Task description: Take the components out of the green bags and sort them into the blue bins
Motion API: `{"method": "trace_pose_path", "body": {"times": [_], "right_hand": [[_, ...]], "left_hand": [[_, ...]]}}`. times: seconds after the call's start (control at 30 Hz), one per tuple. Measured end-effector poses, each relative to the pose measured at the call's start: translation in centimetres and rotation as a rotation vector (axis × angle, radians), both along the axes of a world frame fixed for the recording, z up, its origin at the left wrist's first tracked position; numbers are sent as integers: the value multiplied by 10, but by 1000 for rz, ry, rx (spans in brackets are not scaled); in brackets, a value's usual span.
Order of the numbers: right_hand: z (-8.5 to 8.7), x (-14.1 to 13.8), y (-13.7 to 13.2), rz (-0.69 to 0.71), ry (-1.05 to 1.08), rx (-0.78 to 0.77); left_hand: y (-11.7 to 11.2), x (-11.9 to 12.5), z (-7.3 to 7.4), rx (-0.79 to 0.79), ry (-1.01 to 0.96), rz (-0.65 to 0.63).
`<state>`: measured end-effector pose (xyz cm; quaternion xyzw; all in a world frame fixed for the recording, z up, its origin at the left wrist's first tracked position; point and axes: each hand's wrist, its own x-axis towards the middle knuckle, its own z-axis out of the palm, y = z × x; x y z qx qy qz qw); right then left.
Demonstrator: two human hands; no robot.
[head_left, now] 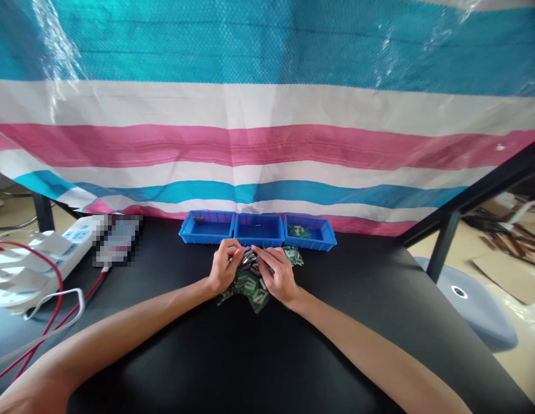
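The left hand (224, 267) and right hand (276, 276) curl closed, gripping a clump of small grey metal parts (249, 257) between them, just above a heap of green circuit boards (248, 288) on the black counter (336, 328). Three blue plastic bins (259, 239) stand side by side just beyond.
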<state>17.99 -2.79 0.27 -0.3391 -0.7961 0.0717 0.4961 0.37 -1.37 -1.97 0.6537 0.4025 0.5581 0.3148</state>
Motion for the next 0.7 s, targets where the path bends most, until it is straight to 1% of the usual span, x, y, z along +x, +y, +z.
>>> {"method": "trace_pose_path", "body": {"times": [0.27, 0.43, 0.57, 0.7], "right_hand": [[-2, 0, 1, 11, 4, 4], [-2, -1, 0, 53, -49, 33], [-2, -1, -1, 3, -15, 48], [-1, 0, -1, -16, 0, 34]], "left_hand": [[-1, 0, 2, -51, -28, -39], [-2, 0, 3, -55, 25, -86], [-2, 0, 2, -49, -18, -22], [-2, 1, 1, -43, -58, -20]]}}
